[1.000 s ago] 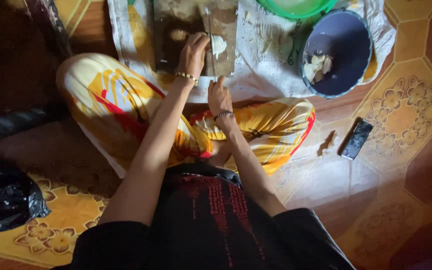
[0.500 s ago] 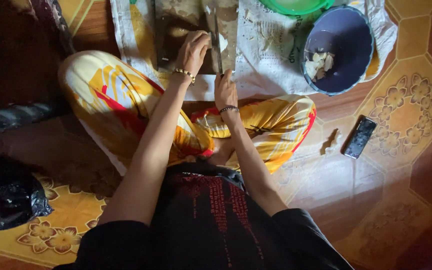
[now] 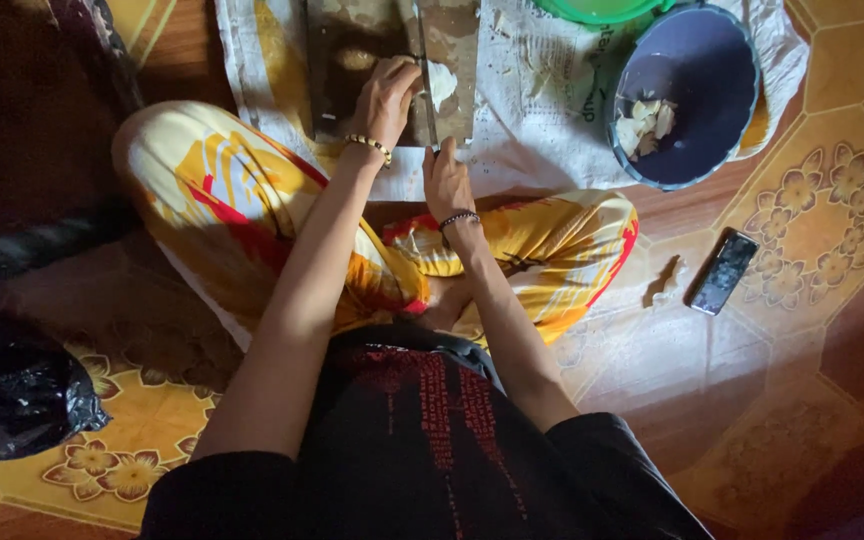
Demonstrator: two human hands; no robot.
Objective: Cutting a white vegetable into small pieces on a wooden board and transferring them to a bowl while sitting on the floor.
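Pale root piece (image 3: 442,80) sits on the cutting board (image 3: 457,40) — your left hand (image 3: 387,95) curls down on it, your right hand (image 3: 447,178) seems clamped on the knife (image 3: 422,70). Keep fingertips tucked — slice straight down.

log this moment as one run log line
left hand: steadies pale food piece on cutting board | right hand: grips knife | bowl: holds pale pieces
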